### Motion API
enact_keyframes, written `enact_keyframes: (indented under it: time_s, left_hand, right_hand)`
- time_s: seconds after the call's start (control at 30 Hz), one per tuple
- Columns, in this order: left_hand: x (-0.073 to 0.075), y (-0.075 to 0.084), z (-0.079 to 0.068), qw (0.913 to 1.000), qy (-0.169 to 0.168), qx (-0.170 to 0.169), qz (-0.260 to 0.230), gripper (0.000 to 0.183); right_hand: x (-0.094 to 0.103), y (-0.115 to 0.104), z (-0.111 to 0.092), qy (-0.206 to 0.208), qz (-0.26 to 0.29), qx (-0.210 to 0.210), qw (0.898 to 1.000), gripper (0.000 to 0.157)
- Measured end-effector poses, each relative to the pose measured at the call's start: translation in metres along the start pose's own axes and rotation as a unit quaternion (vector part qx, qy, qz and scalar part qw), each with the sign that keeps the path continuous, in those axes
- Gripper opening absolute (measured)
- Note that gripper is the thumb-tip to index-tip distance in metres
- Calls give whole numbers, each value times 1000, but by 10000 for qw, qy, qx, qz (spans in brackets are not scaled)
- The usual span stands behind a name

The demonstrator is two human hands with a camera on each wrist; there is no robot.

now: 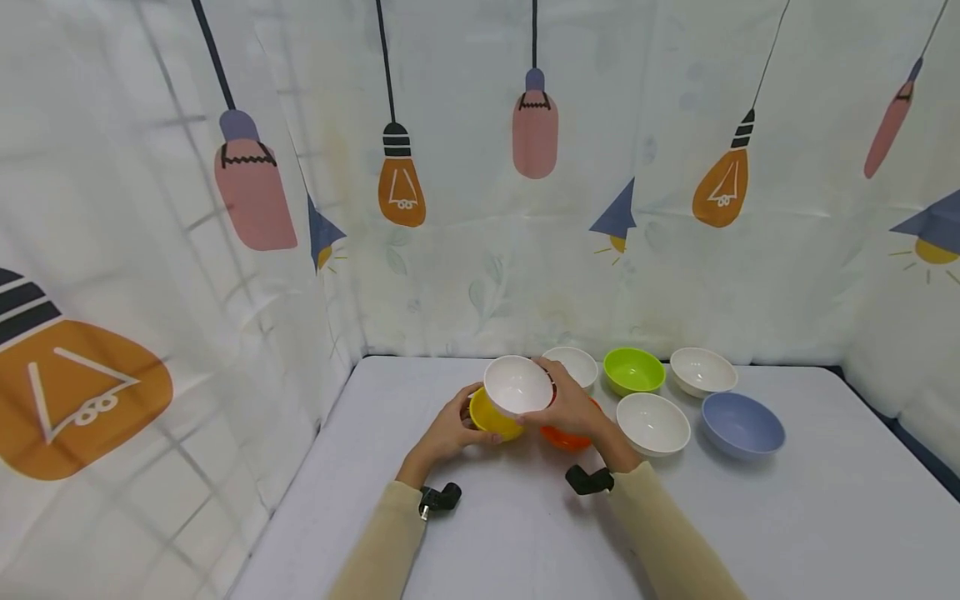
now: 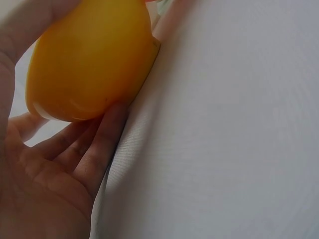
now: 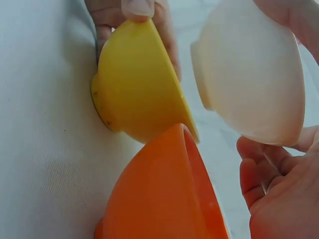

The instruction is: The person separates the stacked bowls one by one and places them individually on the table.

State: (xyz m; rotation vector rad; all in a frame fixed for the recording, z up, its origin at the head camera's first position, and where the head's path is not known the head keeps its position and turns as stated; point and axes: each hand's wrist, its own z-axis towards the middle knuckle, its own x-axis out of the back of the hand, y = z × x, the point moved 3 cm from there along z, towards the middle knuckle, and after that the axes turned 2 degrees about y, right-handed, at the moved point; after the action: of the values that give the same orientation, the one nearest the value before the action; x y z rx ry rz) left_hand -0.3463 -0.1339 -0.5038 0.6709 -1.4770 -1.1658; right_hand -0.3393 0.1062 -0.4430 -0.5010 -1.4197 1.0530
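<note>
My left hand (image 1: 447, 431) grips a yellow bowl (image 1: 492, 421) by its side, thumb at the near rim and the other fingers around the far side. In the right wrist view the yellow bowl (image 3: 134, 84) stands with its foot on the cloth. A white bowl (image 1: 517, 385) is raised just above it, held at the rim by my right hand (image 1: 576, 410). The white bowl (image 3: 251, 74) hangs apart from the yellow one in the right wrist view. Partly hidden under my right hand, an orange bowl (image 1: 567, 439) sits on the table.
On the white-covered table (image 1: 510, 533), to the right, stand a green bowl (image 1: 634, 371), a blue bowl (image 1: 742, 425) and white bowls (image 1: 652, 423), (image 1: 702, 372). Another white bowl (image 1: 573, 365) is behind my right hand. A patterned curtain (image 1: 465, 275) closes off the back.
</note>
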Motion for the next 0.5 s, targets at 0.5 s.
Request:
enact_keyframes:
  time_s: [0.5]
  left_hand:
    - [1, 5, -2, 9977, 357, 278, 509, 109]
  right_hand:
    - [10, 4, -5, 479, 457, -316, 9973, 109]
